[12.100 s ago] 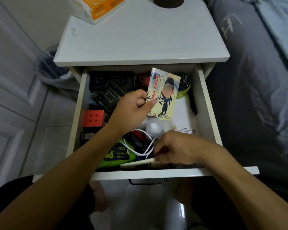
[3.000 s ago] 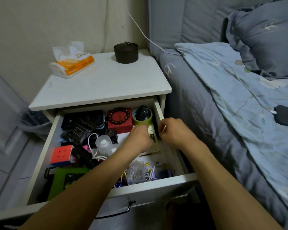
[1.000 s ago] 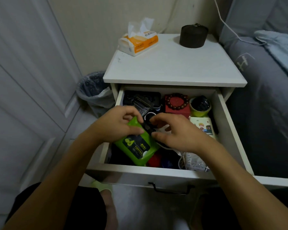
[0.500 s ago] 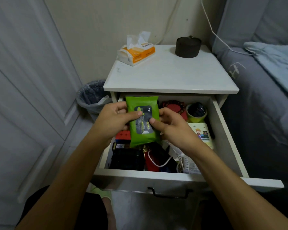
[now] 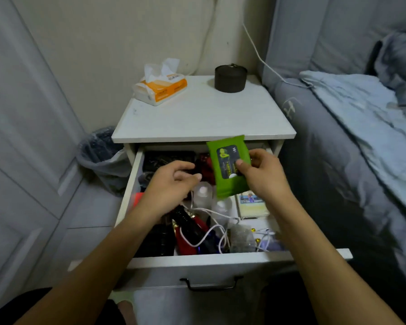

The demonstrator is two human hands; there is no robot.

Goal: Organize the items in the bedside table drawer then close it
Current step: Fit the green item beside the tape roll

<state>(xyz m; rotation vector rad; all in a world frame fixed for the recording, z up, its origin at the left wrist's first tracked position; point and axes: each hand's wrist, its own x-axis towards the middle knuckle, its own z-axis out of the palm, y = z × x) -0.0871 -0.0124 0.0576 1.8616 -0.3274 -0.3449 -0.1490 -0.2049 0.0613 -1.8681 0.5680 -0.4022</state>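
Right hand (image 5: 265, 177) pinching soft green plastic wipes pack (image 5: 227, 165) above open white wooden drawer (image 5: 206, 258); left hand (image 5: 171, 184) loosely curled, empty. Risk: snagging tangled white cable (image 5: 204, 238), jamming closure.

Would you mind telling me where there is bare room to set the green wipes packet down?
The white tabletop is bare in front of the orange tissue pack and dark round tin. The open drawer is crowded with cables and small items.

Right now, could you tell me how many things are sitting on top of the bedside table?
2: the tissue pack at the back left, and the dark round container at the back right. Nothing seems hidden.
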